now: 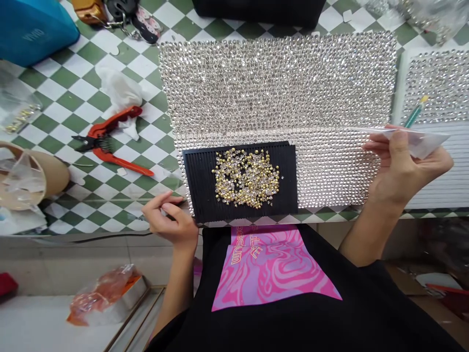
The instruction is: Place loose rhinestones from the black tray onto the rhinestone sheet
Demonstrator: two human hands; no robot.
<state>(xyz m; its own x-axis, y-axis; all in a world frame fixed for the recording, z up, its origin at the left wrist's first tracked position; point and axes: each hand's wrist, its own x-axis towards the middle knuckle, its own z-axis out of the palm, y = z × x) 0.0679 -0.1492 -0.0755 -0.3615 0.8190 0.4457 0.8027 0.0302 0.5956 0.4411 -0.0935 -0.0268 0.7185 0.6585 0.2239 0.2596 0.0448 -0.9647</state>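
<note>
My right hand (397,166) is raised over the right end of a wide rhinestone sheet (278,83), pinching a clear plastic bag (427,142). A green pen-like tool with a yellowish tip (415,115) sticks up behind the fingers. Near the table's front edge, my left hand (170,217) has its fingers curled beside the lower left corner of a black ribbed tray (198,190); whether it holds anything is hidden. Loose gold and clear rhinestones (247,178) are heaped on the tray, which lies over the sheet's lower left part.
Orange-handled pruners (106,142) and a crumpled white tissue (119,90) lie left of the sheet. A cardboard tub (54,176) stands at far left, a blue bag (36,29) behind. Another studded panel (436,88) is at right; a black container (260,12) is at the back.
</note>
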